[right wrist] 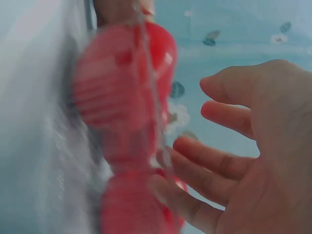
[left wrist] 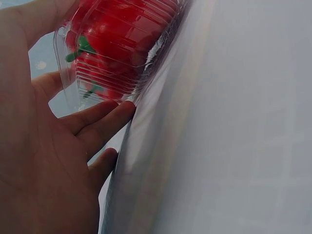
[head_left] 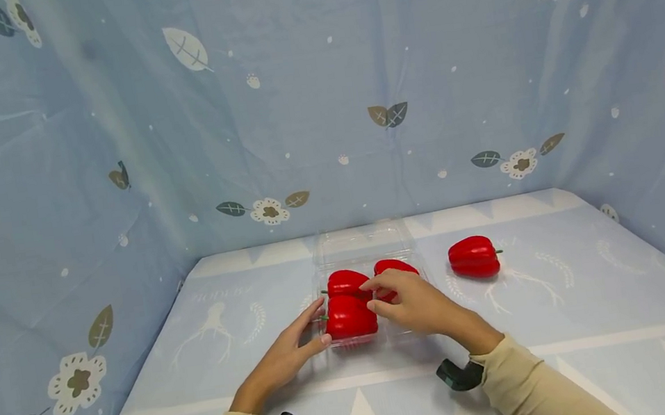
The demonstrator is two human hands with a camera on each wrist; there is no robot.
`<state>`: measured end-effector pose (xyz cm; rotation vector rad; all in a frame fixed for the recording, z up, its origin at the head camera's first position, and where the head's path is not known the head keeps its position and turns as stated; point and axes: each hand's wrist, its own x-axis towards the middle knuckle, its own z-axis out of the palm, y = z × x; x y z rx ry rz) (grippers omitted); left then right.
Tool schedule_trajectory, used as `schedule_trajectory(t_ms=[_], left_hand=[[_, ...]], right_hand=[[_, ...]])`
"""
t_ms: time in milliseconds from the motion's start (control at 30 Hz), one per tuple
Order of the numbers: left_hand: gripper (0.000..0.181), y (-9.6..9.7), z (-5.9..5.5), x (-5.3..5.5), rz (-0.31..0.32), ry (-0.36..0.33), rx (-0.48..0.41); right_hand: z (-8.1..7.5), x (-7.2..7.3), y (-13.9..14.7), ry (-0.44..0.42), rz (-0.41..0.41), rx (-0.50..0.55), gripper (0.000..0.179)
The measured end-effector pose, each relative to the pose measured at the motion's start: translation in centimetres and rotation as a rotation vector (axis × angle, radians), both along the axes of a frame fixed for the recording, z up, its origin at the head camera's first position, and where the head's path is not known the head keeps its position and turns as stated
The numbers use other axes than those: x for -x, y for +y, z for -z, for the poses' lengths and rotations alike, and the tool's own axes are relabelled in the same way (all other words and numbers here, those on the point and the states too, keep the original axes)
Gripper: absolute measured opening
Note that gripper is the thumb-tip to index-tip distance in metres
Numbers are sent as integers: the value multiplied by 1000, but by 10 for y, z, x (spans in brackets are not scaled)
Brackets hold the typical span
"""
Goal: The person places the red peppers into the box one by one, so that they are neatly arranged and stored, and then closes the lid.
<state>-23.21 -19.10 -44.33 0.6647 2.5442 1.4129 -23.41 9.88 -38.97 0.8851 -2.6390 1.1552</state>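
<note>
A clear plastic clamshell box [head_left: 406,335] lies with its lid [head_left: 362,244] laid back, away from me. Inside are red bell peppers: one at the front left [head_left: 350,319], one behind it [head_left: 345,281] and one at the back right [head_left: 395,266], partly covered by my right hand. My left hand [head_left: 283,356] spreads around the box's left side, and its straight fingertips meet the ribbed wall [left wrist: 109,83] in the left wrist view. Over the box is my right hand [head_left: 413,300], fingers loosely bent and apart, with nothing between thumb and fingers in the right wrist view.
Another red bell pepper [head_left: 474,258] lies on its side to the right of the box, its green stem pointing right. A pale patterned cloth [head_left: 192,387] covers the table. Blue printed curtains [head_left: 316,83] hang behind and along both sides.
</note>
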Motion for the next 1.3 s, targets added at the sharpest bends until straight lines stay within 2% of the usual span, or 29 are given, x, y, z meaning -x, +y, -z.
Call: schedule_trajectory(t_ms=[200,400,567,700,933,1300], left_hand=[[72,-1,4,2,-4,18,8],[73,-1,4,2,5,16,5],[73,-1,2,2,5,15,3],[72,-1,2,2,5,21,3],[71,-1,0,0,14,14,-12],[72,-1,1,2,-5,9,13]], right_hand=[[-12,9,27,17,56,65,30],[-15,20,63,74,198,88,28],[-15,28,94,66,329,85,29],[-13,33,117,43,399,101,33],[-10,32,149,33,489,133,40],[-3,29,175,-11,582,152,46]])
